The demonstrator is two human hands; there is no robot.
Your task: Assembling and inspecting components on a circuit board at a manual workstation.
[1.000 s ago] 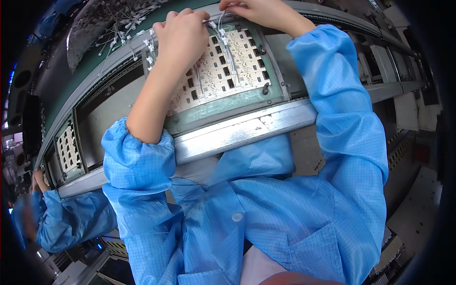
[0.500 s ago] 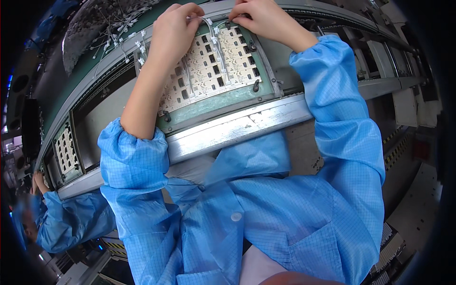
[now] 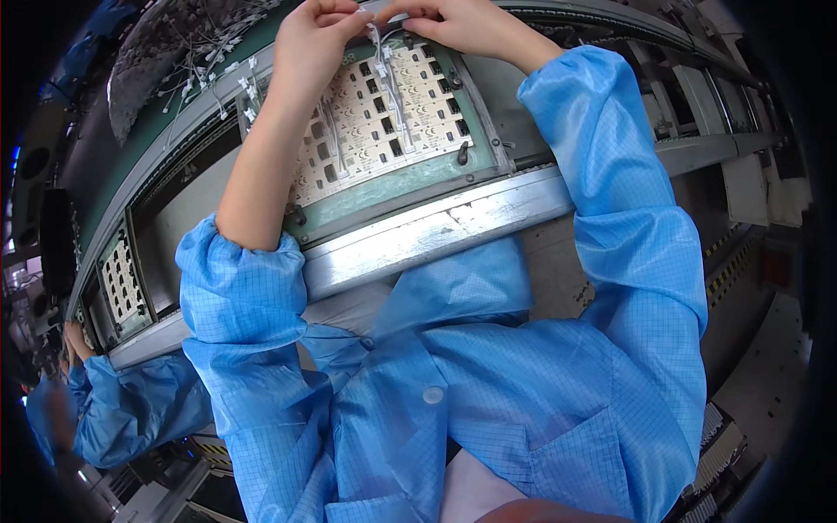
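At the far edge of a cream circuit-board panel (image 3: 384,118), both my hands are close together. My left hand (image 3: 314,39) is closed in a pinch on a white wire lead (image 3: 375,37) with small white connectors. Beside it, my right hand (image 3: 462,28) has its thumb and bent fingers closed near the same lead; what lies between them is too small to make out. More white leads (image 3: 397,100) lie across the panel, which carries rows of black parts. The panel sits in a green fixture plate (image 3: 401,187) with black clamps.
A metal rail (image 3: 436,227) runs along the near side of the fixture. Several loose white leads (image 3: 200,74) lie beyond the line at the far left, by a clear plastic bag (image 3: 157,61). Farther left, another panel (image 3: 122,275) sits near a co-worker in blue (image 3: 144,401).
My hands have shifted slightly left and farther away, and my right fingers have come closer to my left ones. The panel and its fixture appear slightly farther left.
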